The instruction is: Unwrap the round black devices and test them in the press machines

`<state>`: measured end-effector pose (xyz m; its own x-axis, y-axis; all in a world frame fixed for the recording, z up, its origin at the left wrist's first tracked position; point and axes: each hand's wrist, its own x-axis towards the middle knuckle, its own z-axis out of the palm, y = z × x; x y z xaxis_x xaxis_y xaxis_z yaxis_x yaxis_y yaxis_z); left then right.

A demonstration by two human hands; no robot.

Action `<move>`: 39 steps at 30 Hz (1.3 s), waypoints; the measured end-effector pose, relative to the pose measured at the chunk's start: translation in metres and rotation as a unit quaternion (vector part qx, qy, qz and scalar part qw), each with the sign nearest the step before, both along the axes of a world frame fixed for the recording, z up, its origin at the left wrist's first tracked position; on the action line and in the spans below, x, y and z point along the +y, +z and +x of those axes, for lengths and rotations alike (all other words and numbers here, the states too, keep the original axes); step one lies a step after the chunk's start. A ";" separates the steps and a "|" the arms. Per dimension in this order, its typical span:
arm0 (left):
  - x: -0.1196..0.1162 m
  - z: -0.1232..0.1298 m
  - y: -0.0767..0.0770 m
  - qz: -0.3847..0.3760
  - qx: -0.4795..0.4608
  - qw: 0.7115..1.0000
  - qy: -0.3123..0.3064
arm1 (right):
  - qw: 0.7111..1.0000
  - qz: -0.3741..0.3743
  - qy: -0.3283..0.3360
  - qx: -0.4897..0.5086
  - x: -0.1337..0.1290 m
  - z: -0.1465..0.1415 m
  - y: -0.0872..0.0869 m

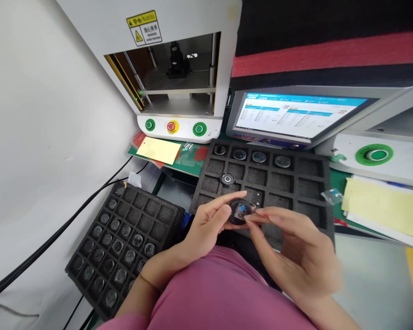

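Beyond the foam tray (304, 183) sits a monitor (289, 114); the left hand (208, 224) grips a round black watch part (240, 211), the right hand (296, 247) pinching at its edge.

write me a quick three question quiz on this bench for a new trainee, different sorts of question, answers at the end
1. True or false: the left hand holds the round black piece while the right hand rests on the screen.
2. Multiple choice: which colour is the button between the two green buttons under the machine's opening?
a) blue
b) red
c) white
3. Count: how many round pieces lie in the row nearest the screen, in the foam tray in front of it?

Key: 1. False, the right hand's fingertips are at the edge of the round black piece; 2. b; 3. four.
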<state>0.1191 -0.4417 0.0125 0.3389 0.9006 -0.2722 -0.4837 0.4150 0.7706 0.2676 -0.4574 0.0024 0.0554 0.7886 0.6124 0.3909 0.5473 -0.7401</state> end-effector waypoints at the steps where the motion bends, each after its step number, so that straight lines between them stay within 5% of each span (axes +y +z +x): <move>1: -0.001 0.000 0.001 0.014 0.012 1.000 -0.005 | 1.000 -0.009 0.003 0.012 0.000 0.000 -0.001; 11: -0.007 0.003 0.003 0.056 0.129 0.990 0.006 | 0.996 -0.031 0.012 0.082 -0.001 -0.003 0.000; 20: -0.009 0.003 0.003 0.061 0.163 0.985 0.018 | 0.991 0.082 -0.003 -0.105 0.004 0.002 0.002; 28: -0.011 0.002 0.005 0.101 0.240 0.966 0.001 | 0.982 0.084 0.021 -0.166 0.008 0.000 0.005; 39: -0.012 0.002 0.004 0.110 0.182 0.977 0.005 | 0.999 0.010 0.041 -0.028 0.001 0.002 -0.002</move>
